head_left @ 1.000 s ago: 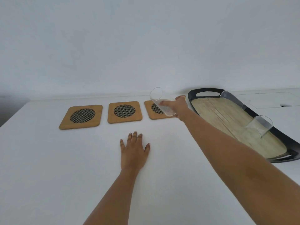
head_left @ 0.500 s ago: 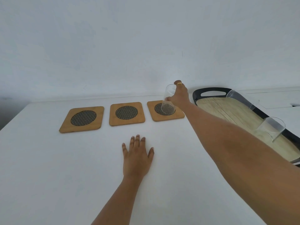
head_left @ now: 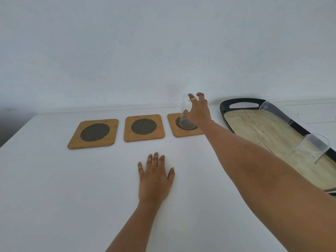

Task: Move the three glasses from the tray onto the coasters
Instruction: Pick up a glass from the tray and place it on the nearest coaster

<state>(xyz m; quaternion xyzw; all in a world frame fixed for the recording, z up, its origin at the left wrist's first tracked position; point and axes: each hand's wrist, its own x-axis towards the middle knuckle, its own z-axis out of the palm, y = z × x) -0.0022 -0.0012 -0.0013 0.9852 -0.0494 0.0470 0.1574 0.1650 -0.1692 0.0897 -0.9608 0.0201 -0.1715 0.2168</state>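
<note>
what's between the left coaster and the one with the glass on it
One more coaster, the middle coaster, empty. It sits between the left coaster and the right coaster, where the glass stands, as the head view shows.

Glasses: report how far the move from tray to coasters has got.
Done: nothing released yet. In hand: the right hand is around one glass standing on the right coaster. Left: two glasses on the tray, two bare coasters. Left hand lies flat.

3 tan coasters (head_left: 144, 128) with dark, seemingly woven mesh centres
</note>
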